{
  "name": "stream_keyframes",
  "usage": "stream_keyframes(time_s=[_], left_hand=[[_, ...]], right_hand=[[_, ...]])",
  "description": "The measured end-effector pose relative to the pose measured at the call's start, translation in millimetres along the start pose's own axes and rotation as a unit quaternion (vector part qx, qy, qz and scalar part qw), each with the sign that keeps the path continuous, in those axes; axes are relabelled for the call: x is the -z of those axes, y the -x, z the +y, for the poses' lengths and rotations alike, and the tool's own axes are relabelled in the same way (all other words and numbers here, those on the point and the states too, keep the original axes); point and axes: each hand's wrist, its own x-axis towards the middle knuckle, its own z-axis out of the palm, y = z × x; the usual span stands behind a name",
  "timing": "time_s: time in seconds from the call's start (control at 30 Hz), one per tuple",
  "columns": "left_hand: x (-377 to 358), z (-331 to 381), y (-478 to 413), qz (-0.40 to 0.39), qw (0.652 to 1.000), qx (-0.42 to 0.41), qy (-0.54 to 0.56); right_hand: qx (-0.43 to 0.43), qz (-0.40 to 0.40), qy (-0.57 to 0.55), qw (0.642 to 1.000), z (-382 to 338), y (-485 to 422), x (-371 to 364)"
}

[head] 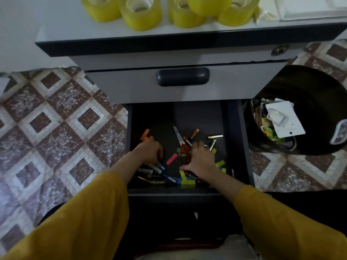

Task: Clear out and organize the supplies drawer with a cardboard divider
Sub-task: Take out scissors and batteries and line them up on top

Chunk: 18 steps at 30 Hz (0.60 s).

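**Both hands down in the open drawer, loose supplies not yet cleared**

I read the clock from the middle of the drawer (174, 191), which is pulled out below me.

At seven o'clock lies a heap of AA batteries (159, 182). They are small, hard and round, so I expect them to roll. I would scoop several into the palm rather than pinch them singly.

My left hand (148, 152) hangs over that heap at eight o'clock, knuckles up and fingers bent down among the cells. I cannot tell whether it grips any.

My right hand (201, 160) lies palm down at four o'clock, well apart from the left, with the thumb splayed toward the centre. Its fingers bend over the red scissors (177, 135) handle. Whether they hold it I cannot tell.

The paper strips (187, 182) at six o'clock are thin and light. I judge they want sweeping together.

At two o'clock, more loose batteries (215, 136).

Beyond, a waste bin (309, 87) stands at three o'clock, and yellow tape rolls (140, 14) sit on the cabinet top at twelve. I see no cardboard divider.
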Motion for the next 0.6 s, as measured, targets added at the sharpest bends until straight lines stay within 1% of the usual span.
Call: stream_keyframes(time_s=[0.07,0.23,0.37,0.5,0.6], left_hand=[[-8,1,3,0.008,1.0,0.005,-0.022],[-17,9,5,0.047,0.998,-0.002,-0.038],[-15,15,4,0.038,0.996,-0.019,-0.073],[-13,19,6,0.039,0.993,-0.031,-0.11],[-14,18,12,0.048,0.993,-0.032,-0.101]], right_hand=[[-0.003,-0.002,-0.008,1.0,-2,0,-1],[-0.006,0.006,-0.012,1.0,-5,1,-4],[-0.005,0.001,-0.026,1.0,-4,0,-2],[-0.003,-0.025,-0.043,0.999,-2,2,5],[0.008,-0.042,-0.05,0.998,1,8,13]])
